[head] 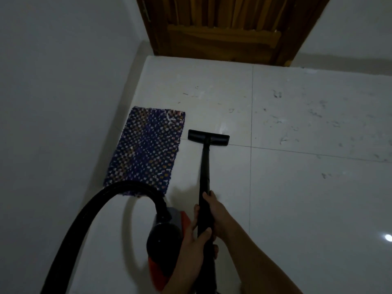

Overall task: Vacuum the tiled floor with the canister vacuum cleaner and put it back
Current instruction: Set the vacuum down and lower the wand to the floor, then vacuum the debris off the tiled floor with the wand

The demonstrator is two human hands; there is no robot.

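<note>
Both hands grip the black vacuum wand (pixel 205 166). My right hand (pixel 218 211) holds it higher along the tube, and my left hand (pixel 196 242) wraps it just below. The black floor head (pixel 208 137) lies flat on the white tiled floor (pixel 307 198), right of the mat. The red, grey and black canister (pixel 165 236) sits on the floor left of my hands. Its black hose (pixel 89 211) arches up from the canister's front and runs down to the lower left. Scattered dust and hair (pixel 282 124) lie on the tiles beyond and right of the floor head.
A blue woven mat (pixel 148 149) lies against the white wall (pixel 59 102) on the left. A brown wooden door (pixel 222 28) closes the far end. A low skirting runs along the far wall to the right.
</note>
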